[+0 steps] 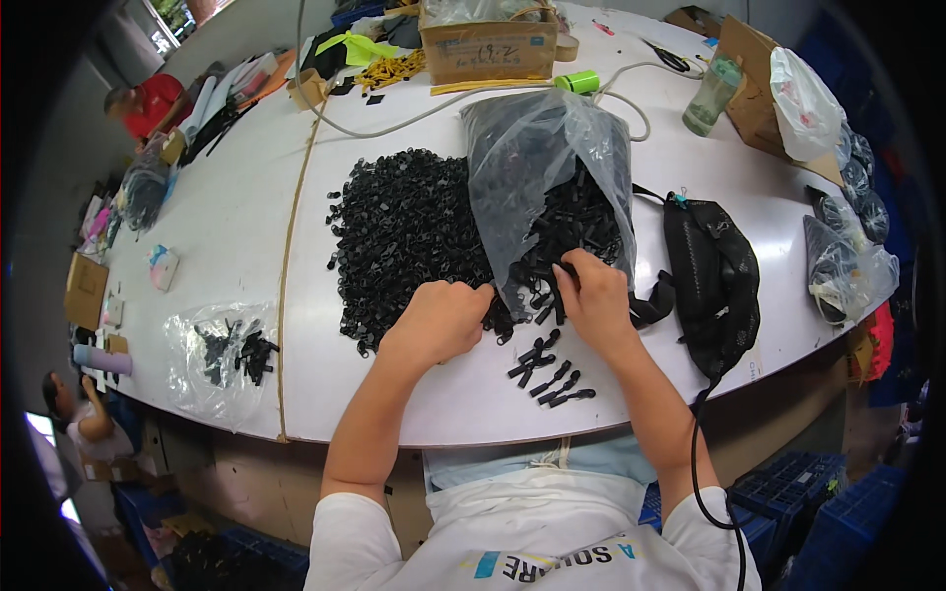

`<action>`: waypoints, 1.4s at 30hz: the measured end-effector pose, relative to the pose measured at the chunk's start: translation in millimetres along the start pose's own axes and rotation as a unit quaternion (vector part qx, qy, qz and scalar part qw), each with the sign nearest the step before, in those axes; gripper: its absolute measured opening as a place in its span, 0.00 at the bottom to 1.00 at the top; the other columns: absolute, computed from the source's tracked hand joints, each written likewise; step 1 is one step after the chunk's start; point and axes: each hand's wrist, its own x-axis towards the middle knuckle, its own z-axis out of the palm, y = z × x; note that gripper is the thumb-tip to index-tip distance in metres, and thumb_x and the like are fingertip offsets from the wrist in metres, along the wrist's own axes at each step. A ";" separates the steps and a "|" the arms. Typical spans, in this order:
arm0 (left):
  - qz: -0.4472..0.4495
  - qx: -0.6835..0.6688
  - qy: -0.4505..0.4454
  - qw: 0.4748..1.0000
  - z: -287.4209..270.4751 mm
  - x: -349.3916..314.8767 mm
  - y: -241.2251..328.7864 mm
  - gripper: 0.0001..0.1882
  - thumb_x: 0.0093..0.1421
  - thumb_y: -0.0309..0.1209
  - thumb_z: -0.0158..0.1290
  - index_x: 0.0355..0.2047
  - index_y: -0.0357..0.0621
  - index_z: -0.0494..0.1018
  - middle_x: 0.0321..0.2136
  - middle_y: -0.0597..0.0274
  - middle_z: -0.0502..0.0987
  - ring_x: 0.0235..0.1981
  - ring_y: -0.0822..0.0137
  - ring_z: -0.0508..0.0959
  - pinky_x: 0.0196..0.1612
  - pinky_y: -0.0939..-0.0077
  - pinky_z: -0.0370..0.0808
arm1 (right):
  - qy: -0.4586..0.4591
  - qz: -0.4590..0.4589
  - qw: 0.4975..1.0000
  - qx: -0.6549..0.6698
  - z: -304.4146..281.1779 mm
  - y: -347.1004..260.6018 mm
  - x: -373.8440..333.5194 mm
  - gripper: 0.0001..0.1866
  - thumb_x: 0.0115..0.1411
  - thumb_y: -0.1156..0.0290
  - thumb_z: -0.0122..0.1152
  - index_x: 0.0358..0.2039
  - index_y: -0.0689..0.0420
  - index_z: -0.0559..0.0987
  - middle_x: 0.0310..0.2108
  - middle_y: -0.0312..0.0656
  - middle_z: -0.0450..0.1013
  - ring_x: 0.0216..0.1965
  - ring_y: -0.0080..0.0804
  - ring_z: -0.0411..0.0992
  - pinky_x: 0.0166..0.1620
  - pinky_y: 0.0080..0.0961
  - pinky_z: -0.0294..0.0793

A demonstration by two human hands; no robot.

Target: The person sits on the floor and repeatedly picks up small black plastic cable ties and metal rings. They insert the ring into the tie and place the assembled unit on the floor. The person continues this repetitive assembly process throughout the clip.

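Observation:
A wide heap of small black pieces (404, 227) that look like zipper pulls or clips covers the middle of the white table. Against its right side lies a clear plastic bag (503, 167), its mouth toward me, with longer black tab-like pieces (581, 217) spilling out. My left hand (439, 320) is closed at the heap's near right edge; what its fingers hold is hidden. At the bag's mouth, my right hand (596, 295) pinches among the black pieces, and the thing between its fingertips cannot be made out. Several finished-looking black pulls (542, 374) lie in front of my hands.
To the right is a black mesh pouch (714, 281) with a cable. A clear bag of black pieces (222, 360) lies at left. Further back are a cardboard box (488, 51), a green roll (576, 82) and a bottle (711, 97). Other people (158, 103) are at left.

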 end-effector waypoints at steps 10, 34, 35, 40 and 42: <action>0.055 -0.118 0.090 0.987 -10.0 2.2 -1.0 0.09 0.47 0.26 0.55 0.30 0.40 0.69 0.21 0.55 0.72 0.24 0.57 0.77 0.27 0.65 0.71 | 0.047 0.102 0.988 0.108 -2.5 2.4 -0.1 0.09 0.53 0.73 0.64 0.29 0.60 0.71 0.21 0.46 0.72 0.20 0.39 0.73 0.25 0.32 0.69; -0.012 -0.496 0.083 0.864 -15.4 5.7 17.5 0.09 0.54 0.19 0.58 0.25 0.37 0.67 0.14 0.64 0.73 0.12 0.79 0.73 0.13 0.86 0.66 | 0.043 0.042 0.866 0.496 -11.5 -4.2 -7.8 0.10 0.68 0.70 0.46 0.32 0.63 0.68 0.27 0.39 0.73 0.33 0.24 0.74 0.34 0.22 0.73; 0.004 -0.480 0.099 0.872 -12.8 5.5 17.2 0.08 0.52 0.17 0.59 0.25 0.37 0.69 0.13 0.62 0.75 0.11 0.77 0.75 0.12 0.86 0.68 | -0.006 0.078 0.821 0.565 -16.1 -2.9 -7.8 0.10 0.68 0.70 0.47 0.32 0.63 0.68 0.26 0.39 0.73 0.32 0.23 0.73 0.34 0.21 0.72; 0.051 -0.485 0.112 0.866 -11.1 2.5 14.2 0.03 0.55 0.16 0.54 0.29 0.33 0.72 0.19 0.58 0.78 0.17 0.71 0.80 0.18 0.84 0.75 | -0.118 0.078 0.890 0.434 -24.7 -6.0 -3.4 0.08 0.66 0.70 0.50 0.35 0.62 0.73 0.23 0.35 0.72 0.26 0.15 0.70 0.28 0.17 0.66; 0.059 -0.499 0.102 0.859 -9.5 3.8 11.8 0.02 0.57 0.16 0.52 0.31 0.31 0.72 0.22 0.56 0.79 0.21 0.69 0.81 0.22 0.82 0.78 | -0.153 0.066 0.923 0.348 -28.6 -14.4 -0.1 0.11 0.65 0.66 0.50 0.36 0.61 0.74 0.24 0.41 0.72 0.24 0.27 0.71 0.29 0.24 0.67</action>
